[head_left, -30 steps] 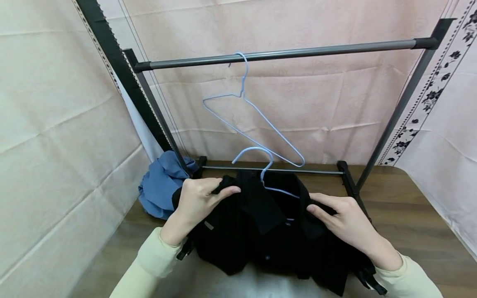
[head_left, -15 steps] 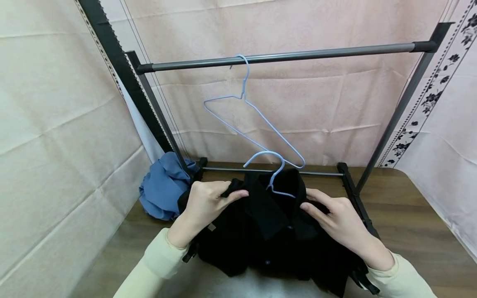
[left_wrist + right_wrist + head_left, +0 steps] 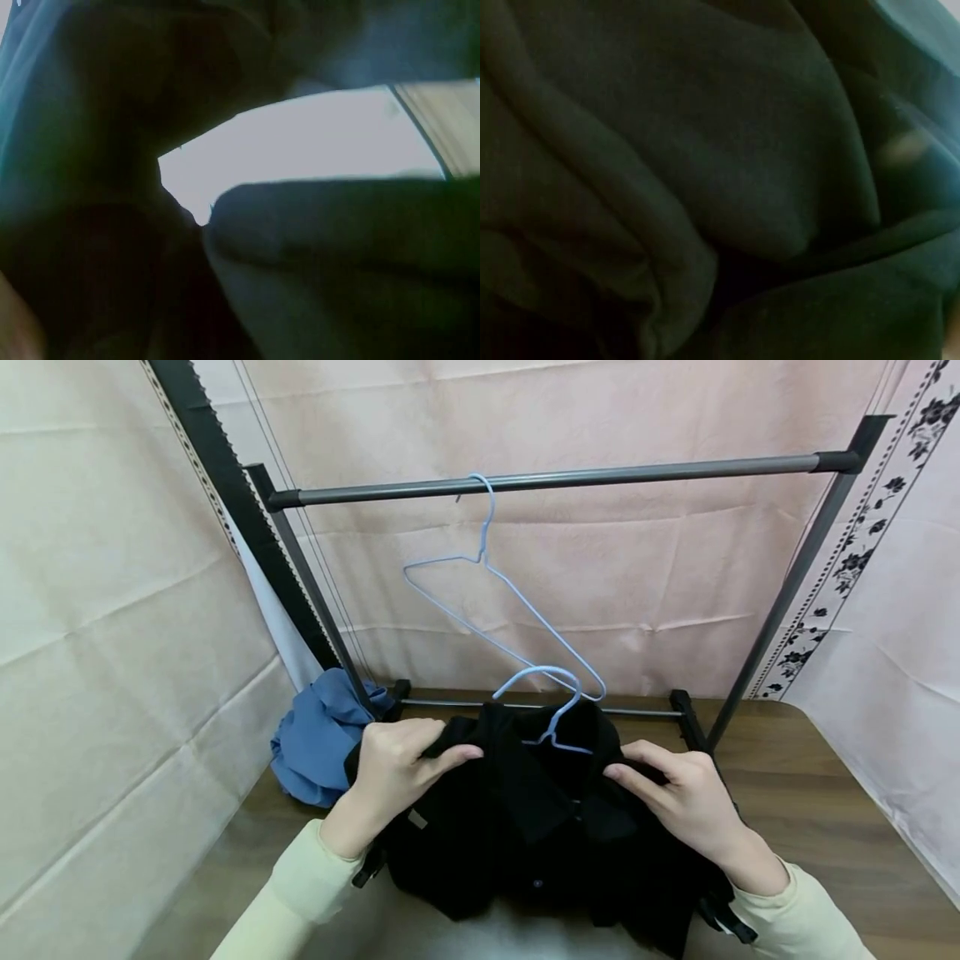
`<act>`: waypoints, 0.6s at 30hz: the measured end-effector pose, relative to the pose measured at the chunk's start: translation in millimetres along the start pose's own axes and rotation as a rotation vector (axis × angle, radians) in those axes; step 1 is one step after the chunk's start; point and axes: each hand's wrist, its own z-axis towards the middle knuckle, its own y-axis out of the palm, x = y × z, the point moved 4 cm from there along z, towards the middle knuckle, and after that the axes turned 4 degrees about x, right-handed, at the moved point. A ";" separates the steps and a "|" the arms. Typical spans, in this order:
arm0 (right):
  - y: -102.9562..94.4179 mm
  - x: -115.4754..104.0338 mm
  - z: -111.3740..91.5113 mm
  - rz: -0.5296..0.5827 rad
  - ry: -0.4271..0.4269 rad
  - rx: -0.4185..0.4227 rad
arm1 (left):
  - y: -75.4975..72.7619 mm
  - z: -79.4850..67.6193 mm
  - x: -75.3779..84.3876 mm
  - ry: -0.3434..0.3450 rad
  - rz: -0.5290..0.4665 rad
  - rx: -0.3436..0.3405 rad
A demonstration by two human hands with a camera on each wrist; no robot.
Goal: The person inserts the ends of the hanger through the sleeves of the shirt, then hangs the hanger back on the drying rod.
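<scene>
A black collared shirt [image 3: 480, 827] with small buttons hangs between my two hands in the head view. At its left shoulder, my left hand [image 3: 397, 768] grips the cloth with the thumb on top. My right hand [image 3: 682, 793] pinches the other shoulder beside the collar. Out of the neck opening rises the hook of a light blue hanger [image 3: 561, 714]; the rest of that hanger is mostly hidden inside the shirt. Dark folds of the shirt fill most of the left wrist view [image 3: 112, 135] and the right wrist view [image 3: 727, 135].
A dark metal rack has a horizontal rail [image 3: 637, 474], from which a second light blue hanger [image 3: 536, 610] hangs behind the shirt. Bunched blue cloth [image 3: 315, 743] lies at the rack's left foot on the wooden table [image 3: 787, 827]. Pale fabric walls enclose the back and sides.
The hook of the hanger in the shirt has shifted to the right and straightened, and more of its neck shows. Both hands keep their hold on the shoulders; the right one moved slightly inward.
</scene>
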 end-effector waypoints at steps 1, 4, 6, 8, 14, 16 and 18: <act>-2.5 0.8 0.6 0.004 -0.001 0.016 | -3.3 0.1 -3.4 -0.003 0.003 0.020; -9.9 3.9 1.1 0.007 0.020 0.044 | -14.8 -1.9 -15.6 -0.033 0.002 0.071; -14.2 6.2 0.3 0.022 0.046 0.044 | -22.7 -5.1 -24.3 -0.069 -0.005 0.093; -18.1 8.2 -0.2 0.032 0.073 0.044 | -30.2 -9.2 -32.4 -0.109 0.000 0.103; -31.8 11.1 2.2 0.055 0.136 0.063 | -50.3 -23.6 -54.9 -0.209 0.046 0.110; -38.1 13.4 1.6 0.053 0.173 0.082 | -56.3 -30.8 -64.4 -0.239 0.073 0.105; -44.7 16.5 -0.4 0.057 0.213 0.115 | -62.0 -38.8 -73.8 -0.268 0.113 0.096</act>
